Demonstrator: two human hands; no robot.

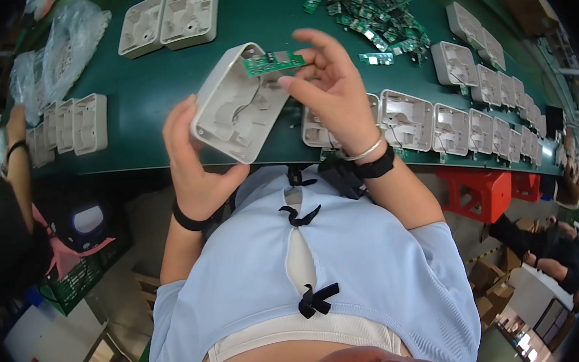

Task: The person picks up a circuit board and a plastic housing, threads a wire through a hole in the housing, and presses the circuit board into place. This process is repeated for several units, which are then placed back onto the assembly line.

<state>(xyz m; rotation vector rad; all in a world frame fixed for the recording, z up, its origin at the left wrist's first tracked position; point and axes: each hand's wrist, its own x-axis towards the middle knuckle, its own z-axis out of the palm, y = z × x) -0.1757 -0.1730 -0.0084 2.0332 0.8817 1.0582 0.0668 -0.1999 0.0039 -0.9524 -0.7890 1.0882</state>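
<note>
My left hand (197,178) grips a light grey plastic housing (213,92) by its side, tilted with its open side toward me. Moulded posts and a thin wire show inside it. At the housing's upper rim is a green circuit board (268,63) with small parts on it. The fingers of my right hand (333,92) are closed on the board's right end, thumb below and index finger raised. Just under my right wrist stands another grey housing (315,130), partly hidden by the hand.
A heap of green circuit boards (386,20) lies on the green table (249,14). More housings (407,120) line the right edge, with others (187,17) at the back left. A clear plastic bag (71,45) and another person's arm (16,145) are at left. A red stool (477,193) stands below.
</note>
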